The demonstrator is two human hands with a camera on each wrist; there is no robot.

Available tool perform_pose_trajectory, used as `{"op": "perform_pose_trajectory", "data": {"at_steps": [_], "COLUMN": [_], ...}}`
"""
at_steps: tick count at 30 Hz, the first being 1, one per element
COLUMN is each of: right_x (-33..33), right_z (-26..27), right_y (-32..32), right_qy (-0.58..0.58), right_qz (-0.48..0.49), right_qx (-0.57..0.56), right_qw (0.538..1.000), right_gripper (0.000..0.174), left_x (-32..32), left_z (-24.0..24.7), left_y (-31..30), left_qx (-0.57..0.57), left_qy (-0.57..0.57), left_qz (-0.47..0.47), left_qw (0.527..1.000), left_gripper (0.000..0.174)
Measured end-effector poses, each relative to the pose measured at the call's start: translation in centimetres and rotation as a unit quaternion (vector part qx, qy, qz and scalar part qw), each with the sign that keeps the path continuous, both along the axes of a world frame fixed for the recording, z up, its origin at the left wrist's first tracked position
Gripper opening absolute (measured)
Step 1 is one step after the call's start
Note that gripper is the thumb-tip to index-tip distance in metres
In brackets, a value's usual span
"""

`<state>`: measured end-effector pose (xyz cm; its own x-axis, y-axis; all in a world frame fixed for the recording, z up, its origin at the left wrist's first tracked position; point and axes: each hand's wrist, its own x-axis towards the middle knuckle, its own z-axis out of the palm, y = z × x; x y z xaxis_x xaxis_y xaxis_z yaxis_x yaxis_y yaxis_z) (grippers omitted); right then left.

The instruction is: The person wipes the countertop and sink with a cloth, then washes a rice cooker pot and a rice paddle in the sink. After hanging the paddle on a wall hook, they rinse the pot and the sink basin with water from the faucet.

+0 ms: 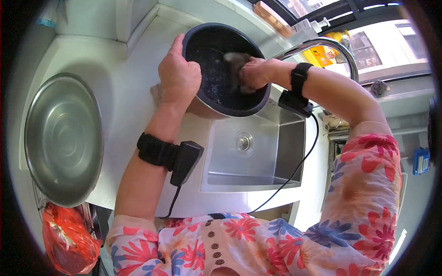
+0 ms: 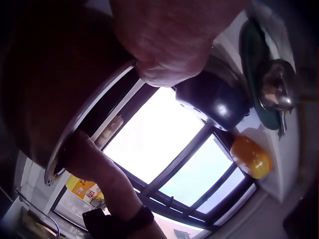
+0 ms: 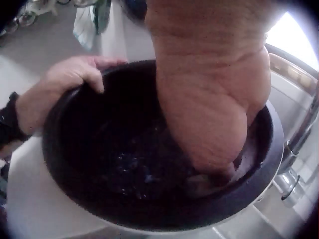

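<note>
A dark-lined cooking pot (image 1: 209, 60) is tilted over the counter and the back edge of the sink, its mouth facing me. My left hand (image 1: 179, 76) grips its left rim, the thumb at the edge and the other fingers mostly hidden behind the wall. Inside the pot, my right hand (image 1: 255, 73) holds a pale greyish cloth (image 1: 235, 59) against the right side. The right wrist view shows the cloth's lower part (image 3: 202, 185) under the fingers, with wet glints on the pot's dark bottom (image 3: 129, 169).
A curved metal faucet (image 1: 322, 42) arches just right of the pot. Below lies a steel sink (image 1: 230, 170) with a drain. To the left rests a large metal basin (image 1: 64, 138), above a red plastic bag (image 1: 69, 239). A pump bottle (image 1: 306, 31) stands by the window.
</note>
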<state>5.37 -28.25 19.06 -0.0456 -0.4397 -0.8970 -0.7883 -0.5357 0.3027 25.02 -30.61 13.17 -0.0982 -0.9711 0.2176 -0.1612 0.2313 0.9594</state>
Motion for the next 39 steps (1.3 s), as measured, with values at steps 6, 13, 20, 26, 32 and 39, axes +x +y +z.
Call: {"op": "perform_pose_trajectory", "data": {"at_steps": [6,13,20,26,32,39], "right_x": [-6.8,3.1,5.8,4.2,2.9,1.7], "right_z": [-10.9,-6.2,-4.7,-6.2,0.5,4.2], "right_y": [-7.0,-6.8,-3.5,-1.2,1.2,5.5], "right_qy": [-0.155,-0.379,-0.423,-0.385,-0.356,-0.444], "right_qz": [0.162,-0.187,-0.364,-0.41,-0.248,-0.232], "right_qx": [-0.059,-0.194,0.004,0.046,0.04,-0.288], "right_qw": [0.973,0.885,0.83,0.826,0.9,0.816], "right_gripper": [0.031,0.034,0.032,0.038,0.027,0.021], "left_x": [0.3,0.2,-0.3,-0.3,-1.1,-1.4], "left_z": [0.2,-0.1,-0.8,-1.4,-1.8,-0.5], "left_y": [-0.2,-0.2,-0.3,-1.5,-1.7,-0.7], "left_qx": [-0.003,-0.021,-0.038,-0.044,-0.089,-0.095], "left_qy": [-0.006,0.011,-0.039,-0.078,-0.114,-0.094], "left_qz": [-0.02,-0.023,0.009,0.024,0.013,0.018], "left_qw": [1.0,0.999,0.998,0.996,0.989,0.991], "left_gripper": [0.058,0.055,0.054,0.053,0.054,0.051]}}
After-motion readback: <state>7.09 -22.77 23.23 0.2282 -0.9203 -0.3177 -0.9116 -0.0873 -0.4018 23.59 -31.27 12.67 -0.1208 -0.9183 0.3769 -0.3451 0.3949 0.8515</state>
